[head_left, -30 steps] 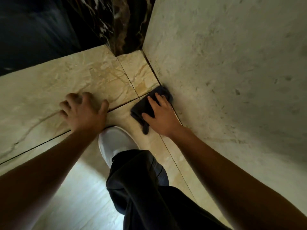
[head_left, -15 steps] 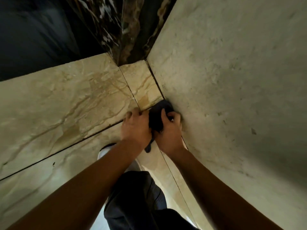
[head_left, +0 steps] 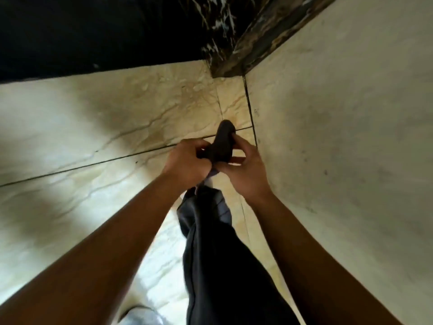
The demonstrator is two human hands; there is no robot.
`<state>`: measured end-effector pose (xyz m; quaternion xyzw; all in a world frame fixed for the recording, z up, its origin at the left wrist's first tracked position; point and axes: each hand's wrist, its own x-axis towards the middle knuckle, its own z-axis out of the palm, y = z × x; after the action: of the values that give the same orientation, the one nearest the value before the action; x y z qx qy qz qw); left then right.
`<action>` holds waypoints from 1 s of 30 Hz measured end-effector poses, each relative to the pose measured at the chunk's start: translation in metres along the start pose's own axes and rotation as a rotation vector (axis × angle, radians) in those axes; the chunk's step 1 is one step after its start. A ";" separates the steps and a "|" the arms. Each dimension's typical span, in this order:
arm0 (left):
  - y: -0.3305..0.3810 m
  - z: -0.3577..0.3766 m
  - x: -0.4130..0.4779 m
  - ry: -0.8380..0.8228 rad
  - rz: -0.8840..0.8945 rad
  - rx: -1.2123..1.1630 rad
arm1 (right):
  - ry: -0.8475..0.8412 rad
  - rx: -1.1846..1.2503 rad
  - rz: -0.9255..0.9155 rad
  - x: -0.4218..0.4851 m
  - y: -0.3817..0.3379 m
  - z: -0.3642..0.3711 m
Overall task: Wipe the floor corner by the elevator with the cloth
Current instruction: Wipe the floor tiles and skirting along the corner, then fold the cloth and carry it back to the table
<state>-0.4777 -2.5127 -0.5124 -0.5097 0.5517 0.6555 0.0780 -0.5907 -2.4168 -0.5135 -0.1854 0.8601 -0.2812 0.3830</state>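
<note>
head view | progress: cloth [head_left: 223, 143] bunched up off the floor [head_left: 93, 118], short of the corner [head_left: 234, 90] by the dark elevator frame [head_left: 234, 43]; looks like refolding, wiping left to do | left hand [head_left: 187, 160] curled, pinching cloth's left edge | right hand [head_left: 243, 170] fingers closed on its right edge

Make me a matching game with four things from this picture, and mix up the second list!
Things:
1. cloth
2. left hand
3. trouser leg
4. dark marble post

Where or how:
A. at the top, where the walls meet
B. bunched up, held by both hands
C. below the hands, hanging down the middle
D. gripping the cloth from the left side

Pairs: 1-B, 2-D, 3-C, 4-A. The right hand grips the cloth from the other side.
</note>
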 end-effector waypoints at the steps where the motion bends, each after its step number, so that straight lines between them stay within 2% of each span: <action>1: 0.004 -0.013 -0.033 0.012 0.009 -0.058 | -0.049 -0.030 -0.010 -0.022 -0.020 -0.007; 4: 0.029 -0.054 -0.136 0.099 0.048 -0.049 | -0.127 -0.101 -0.088 -0.101 -0.092 -0.041; 8: 0.098 -0.111 -0.320 0.069 0.050 -0.029 | -0.204 -0.095 -0.082 -0.239 -0.205 -0.109; 13: 0.168 -0.148 -0.533 0.037 0.084 -0.043 | -0.434 0.047 -0.113 -0.412 -0.297 -0.190; 16: 0.190 -0.160 -0.625 0.060 0.070 -0.027 | -0.448 0.208 -0.057 -0.490 -0.324 -0.228; 21: 0.188 -0.169 -0.703 0.133 -0.062 -0.430 | -0.509 0.438 0.096 -0.559 -0.331 -0.266; 23: 0.191 -0.164 -0.721 0.168 -0.042 -0.529 | -0.485 0.522 0.096 -0.582 -0.334 -0.278; 25: 0.190 -0.157 -0.727 0.188 -0.039 -0.527 | -0.422 0.501 0.063 -0.602 -0.333 -0.283; 27: 0.193 -0.148 -0.735 0.153 -0.039 -0.481 | -0.265 0.444 0.022 -0.631 -0.327 -0.287; 30: 0.191 -0.136 -0.739 0.083 -0.061 -0.415 | 0.010 0.442 0.067 -0.671 -0.312 -0.275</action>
<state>-0.1790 -2.3542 0.1853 -0.5581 0.3919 0.7307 -0.0316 -0.3402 -2.2055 0.2053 -0.0668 0.7852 -0.4510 0.4190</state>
